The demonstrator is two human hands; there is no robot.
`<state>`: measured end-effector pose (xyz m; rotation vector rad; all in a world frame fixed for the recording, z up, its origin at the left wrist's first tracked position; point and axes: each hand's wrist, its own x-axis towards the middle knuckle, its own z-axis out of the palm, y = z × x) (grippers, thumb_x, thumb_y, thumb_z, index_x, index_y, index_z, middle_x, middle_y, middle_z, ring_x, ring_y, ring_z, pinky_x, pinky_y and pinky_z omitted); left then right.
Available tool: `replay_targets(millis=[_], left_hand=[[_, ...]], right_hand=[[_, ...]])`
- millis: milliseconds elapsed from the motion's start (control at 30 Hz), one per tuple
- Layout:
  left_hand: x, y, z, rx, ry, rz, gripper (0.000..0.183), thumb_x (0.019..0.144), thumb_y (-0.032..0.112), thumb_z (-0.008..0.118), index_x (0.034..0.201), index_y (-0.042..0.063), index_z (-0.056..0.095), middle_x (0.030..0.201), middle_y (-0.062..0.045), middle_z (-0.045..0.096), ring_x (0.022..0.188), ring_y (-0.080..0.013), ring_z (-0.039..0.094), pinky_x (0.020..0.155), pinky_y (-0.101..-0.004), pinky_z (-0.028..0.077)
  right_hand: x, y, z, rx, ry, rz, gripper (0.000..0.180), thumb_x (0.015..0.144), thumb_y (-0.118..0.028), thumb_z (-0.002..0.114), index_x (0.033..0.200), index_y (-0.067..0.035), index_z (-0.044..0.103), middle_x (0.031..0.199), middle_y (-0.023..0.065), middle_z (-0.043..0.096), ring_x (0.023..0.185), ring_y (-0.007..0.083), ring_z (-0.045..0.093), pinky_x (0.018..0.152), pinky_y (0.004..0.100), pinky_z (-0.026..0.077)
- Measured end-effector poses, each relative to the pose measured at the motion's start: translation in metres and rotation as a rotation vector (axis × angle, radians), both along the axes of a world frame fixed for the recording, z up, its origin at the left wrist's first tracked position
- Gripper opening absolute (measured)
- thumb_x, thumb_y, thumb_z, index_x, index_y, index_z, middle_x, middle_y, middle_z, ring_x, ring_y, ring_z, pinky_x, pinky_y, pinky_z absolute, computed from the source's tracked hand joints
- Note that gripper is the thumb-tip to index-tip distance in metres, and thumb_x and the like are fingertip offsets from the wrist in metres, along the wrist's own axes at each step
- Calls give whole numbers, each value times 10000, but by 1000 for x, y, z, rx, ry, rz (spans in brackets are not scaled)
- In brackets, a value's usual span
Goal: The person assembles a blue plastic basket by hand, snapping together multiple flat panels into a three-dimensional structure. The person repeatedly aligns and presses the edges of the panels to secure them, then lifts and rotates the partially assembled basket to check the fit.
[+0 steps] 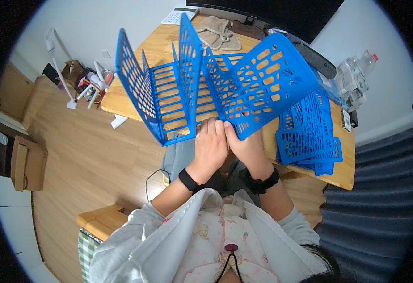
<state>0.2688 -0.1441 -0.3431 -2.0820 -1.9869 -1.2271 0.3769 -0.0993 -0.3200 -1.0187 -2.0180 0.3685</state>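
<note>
A blue perforated plastic file rack [171, 95] with several upright dividers stands tilted above the near edge of the wooden table. Its rightmost panel [284, 74] leans outward to the right. My left hand [210, 143] grips the rack's near bottom edge, with its fingers folded over the rail. Right beside it, my right hand [245, 146] holds the foot of the rightmost panel. The right thumb presses on the near edge, while its fingers lie behind the panel and show partly through the holes. Flat blue perforated panels [304, 138] lie stacked on the table to the right.
On the wooden table [344, 173] are a calculator [179, 16], a beige cloth [219, 33] and a dark elongated case [314, 58]. A monitor [281, 14] stands at the back. Clear plastic bottles [355, 79] sit at the right, above a dark curtain [373, 212].
</note>
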Motion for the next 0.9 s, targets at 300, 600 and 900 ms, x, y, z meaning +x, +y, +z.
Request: replay_targets(millis=[300, 600, 900], left_hand=[[-2, -2, 0, -3, -37, -24, 132, 831, 108, 446, 916, 9, 461, 936, -192, 493, 892, -365, 490, 804, -437, 395], [2, 0, -5, 27, -7, 38, 142, 840, 123, 486, 926, 10, 476, 947, -179, 515, 919, -336, 516, 804, -411, 420], [-4, -7, 1, -35, 68, -31, 355, 832, 57, 455, 1169, -54, 437, 1077, -198, 519, 997, -324, 521, 861, -373, 435]], right_hand=[[7, 2, -1, -99, -32, 150, 340, 761, -170, 643, 1054, -18, 562, 1064, 213, 574, 991, 406, 526, 860, 479, 413], [-1, 10, -23, -75, -113, 8, 340, 797, -202, 600, 1076, -13, 551, 1054, 215, 564, 1022, 401, 475, 907, 505, 344], [-13, 15, -20, -59, -160, -131, 304, 807, -239, 617, 998, -6, 582, 1003, 212, 565, 989, 385, 486, 884, 486, 340]])
